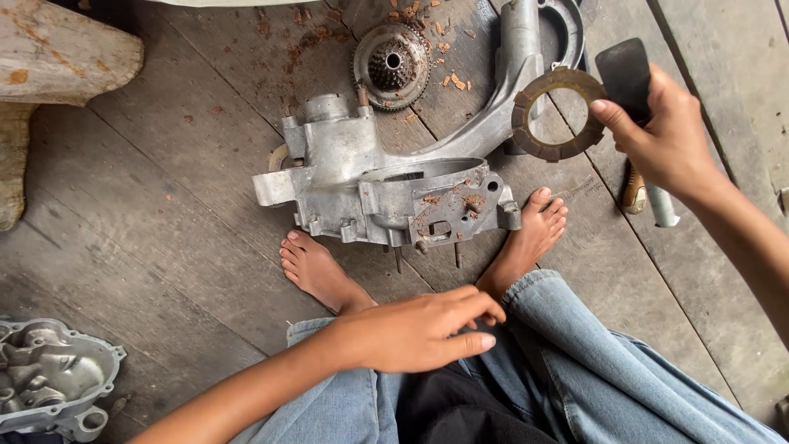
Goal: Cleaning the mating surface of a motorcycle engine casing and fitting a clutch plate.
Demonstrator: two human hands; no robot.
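My right hand (670, 140) holds up a brown friction ring with a notched outer edge (557, 114), pinched at its right side between thumb and fingers. The ring hangs above the wooden floor, just right of a grey aluminium engine case (378, 185) that stands between my bare feet. My left hand (423, 329) rests over my knee on the blue jeans, fingers loosely curled, holding nothing. A round toothed clutch hub (392, 66) lies on the boards behind the case.
A grey engine cover (49, 382) lies at the bottom left. A rough wooden block (57, 53) sits at the top left. A dark flat tool (625, 70) and a metal handle (662, 205) lie behind my right hand. Rust-coloured flakes are scattered near the hub.
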